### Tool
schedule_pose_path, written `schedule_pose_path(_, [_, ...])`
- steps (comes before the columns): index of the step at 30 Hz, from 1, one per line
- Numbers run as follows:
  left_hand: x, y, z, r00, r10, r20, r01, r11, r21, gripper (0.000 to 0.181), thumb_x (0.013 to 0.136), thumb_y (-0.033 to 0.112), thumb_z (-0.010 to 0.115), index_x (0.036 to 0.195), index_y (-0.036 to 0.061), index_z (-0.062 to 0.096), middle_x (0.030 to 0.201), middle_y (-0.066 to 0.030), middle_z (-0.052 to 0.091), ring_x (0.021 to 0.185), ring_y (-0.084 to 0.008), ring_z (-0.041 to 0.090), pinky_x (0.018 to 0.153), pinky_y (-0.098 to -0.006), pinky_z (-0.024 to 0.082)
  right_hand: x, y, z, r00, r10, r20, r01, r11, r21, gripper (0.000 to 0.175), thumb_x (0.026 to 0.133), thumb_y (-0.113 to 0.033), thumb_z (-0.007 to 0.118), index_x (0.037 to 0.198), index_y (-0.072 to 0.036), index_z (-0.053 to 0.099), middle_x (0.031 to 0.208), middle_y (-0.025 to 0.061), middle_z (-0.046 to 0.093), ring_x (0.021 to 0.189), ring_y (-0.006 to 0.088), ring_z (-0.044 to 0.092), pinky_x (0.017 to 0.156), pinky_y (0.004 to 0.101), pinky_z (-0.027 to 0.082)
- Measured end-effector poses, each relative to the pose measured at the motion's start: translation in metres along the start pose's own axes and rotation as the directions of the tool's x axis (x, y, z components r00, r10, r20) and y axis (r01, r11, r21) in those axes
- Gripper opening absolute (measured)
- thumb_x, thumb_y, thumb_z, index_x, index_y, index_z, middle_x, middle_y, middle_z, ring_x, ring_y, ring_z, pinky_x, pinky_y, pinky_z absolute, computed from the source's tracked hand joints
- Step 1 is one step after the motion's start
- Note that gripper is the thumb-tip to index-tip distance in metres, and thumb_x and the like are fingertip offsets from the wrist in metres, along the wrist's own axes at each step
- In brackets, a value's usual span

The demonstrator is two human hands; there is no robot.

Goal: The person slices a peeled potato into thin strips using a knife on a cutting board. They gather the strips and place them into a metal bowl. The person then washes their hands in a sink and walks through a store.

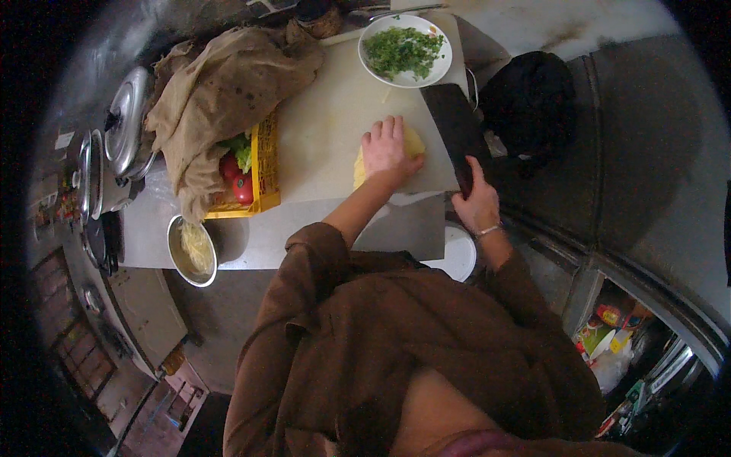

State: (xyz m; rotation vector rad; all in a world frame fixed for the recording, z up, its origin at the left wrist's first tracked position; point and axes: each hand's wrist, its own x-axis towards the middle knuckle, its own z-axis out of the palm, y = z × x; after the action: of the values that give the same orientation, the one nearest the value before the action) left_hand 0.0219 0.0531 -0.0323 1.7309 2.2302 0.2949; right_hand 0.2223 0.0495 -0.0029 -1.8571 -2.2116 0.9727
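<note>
On a white cutting board (320, 131), my left hand (385, 149) holds down a pale yellow food (412, 140), possibly sliced or layered. Its fingers point away from me and cover much of the food. My right hand (480, 200) grips the handle end of a large dark cleaver (454, 125). The broad blade lies at the board's right edge, apart from the food. Beyond my hands, a white plate (365, 67) holds chopped green herbs (402, 52). A metal bowl (173, 243) at the counter's front left contains pale yellow shreds (195, 245).
A yellow plastic crate (266, 165) with tomatoes (243, 188) and leafy greens stands left of the board, partly under burlap (228, 91). Lidded metal pots (127, 123) are farther left. A black bag-like bundle (531, 108) lies right of the cleaver. A white round container (460, 251) sits below the counter edge.
</note>
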Motion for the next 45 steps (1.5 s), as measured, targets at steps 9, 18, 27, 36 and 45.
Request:
schedule_pose_path(9, [0.0, -0.018, 0.009, 0.973, 0.193, -0.13, -0.189, 0.981, 0.04, 0.076, 0.063, 0.039, 0.075, 0.126, 0.009, 0.046, 0.124, -0.009, 0.048, 0.119, -0.027, 0.041, 0.099, -0.0446, 0.032, -0.024, 0.03, -0.04, 0.943, -0.027, 0.333, -0.137, 0.878, 0.458, 0.059, 0.08, -0.013, 0.065, 0.133, -0.004, 0.043, 0.071, 0.009, 0.062, 0.052, 0.0146, 0.057, 0.046, 0.0297, 0.047])
schedule_pose_path(18, [0.088, -0.062, 0.014, 0.971, -0.238, 0.008, 0.23, 0.928, -0.292, 0.032, 0.072, 0.026, 0.069, 0.098, 0.0095, 0.066, 0.095, -0.0102, 0.062, 0.099, -0.03, 0.055, 0.087, -0.0392, 0.046, -0.012, 0.041, -0.035, 0.899, -0.017, 0.437, -0.306, 0.69, 0.656, 0.062, 0.084, -0.006, 0.059, 0.14, -0.003, 0.033, 0.062, 0.0003, 0.049, 0.045, 0.0079, 0.044, 0.041, 0.0234, 0.037])
schedule_pose_path(27, [0.105, -0.048, 0.021, 0.966, -0.155, 0.206, 0.17, 0.984, -0.061, 0.023, 0.078, 0.02, 0.053, 0.088, 0.0095, 0.071, 0.096, -0.0132, 0.068, 0.088, -0.0282, 0.066, 0.074, -0.0385, 0.053, -0.007, 0.047, -0.034, 0.907, -0.042, 0.419, -0.277, 0.689, 0.67, 0.058, 0.083, -0.007, 0.06, 0.137, -0.004, 0.039, 0.071, 0.0003, 0.055, 0.047, 0.0079, 0.045, 0.041, 0.024, 0.036])
schedule_pose_path(36, [-0.051, -0.117, -0.096, 0.951, -0.148, -0.271, 0.062, 0.951, -0.303, 0.017, 0.072, 0.022, 0.069, 0.084, 0.0121, 0.063, 0.084, -0.0096, 0.063, 0.08, -0.0296, 0.061, 0.07, -0.0409, 0.05, 0.012, 0.064, -0.024, 0.975, -0.023, 0.22, -0.085, 0.878, 0.471, 0.034, 0.083, -0.009, 0.06, 0.116, -0.002, 0.054, 0.066, 0.0021, 0.053, 0.049, 0.0107, 0.048, 0.045, 0.0255, 0.04])
schedule_pose_path(45, [-0.261, -0.362, -0.173, 0.506, -0.736, -0.45, 0.809, 0.585, -0.048, 0.028, 0.076, 0.014, 0.058, 0.103, 0.0087, 0.063, 0.098, -0.011, 0.064, 0.089, -0.0266, 0.061, 0.078, -0.0364, 0.048, 0.014, 0.048, -0.018, 0.994, -0.104, -0.033, 0.105, 0.994, 0.043, 0.044, 0.077, -0.033, 0.068, 0.104, 0.001, 0.061, 0.09, 0.018, 0.066, 0.08, 0.0282, 0.064, 0.074, 0.0348, 0.049])
